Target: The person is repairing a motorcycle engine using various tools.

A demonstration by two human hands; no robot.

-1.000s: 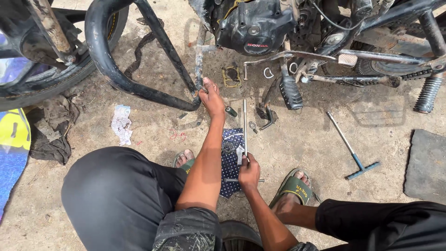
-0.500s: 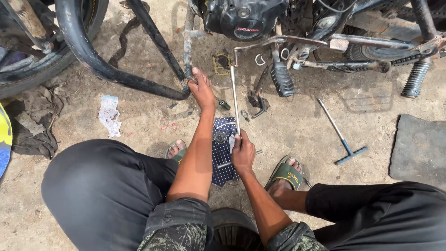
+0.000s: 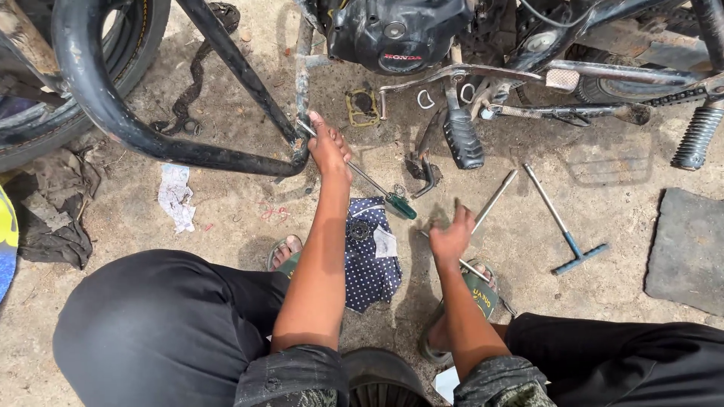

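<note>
Hands work apart: left hand [image 3: 329, 145] is clamped on the black frame tube [image 3: 226, 54] beside a green-handled screwdriver [image 3: 381, 191], seemingly to brace, while right hand [image 3: 451, 240] closes on a long metal rod [image 3: 492, 203] above the dirt floor [image 3: 226, 218].

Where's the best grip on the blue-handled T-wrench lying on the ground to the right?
Probably the long steel shaft of the T-wrench, near its middle, coming straight down from above. It lies flat on bare ground, clear of the right hand. The blue crossbar at its near end also looks free.
</note>
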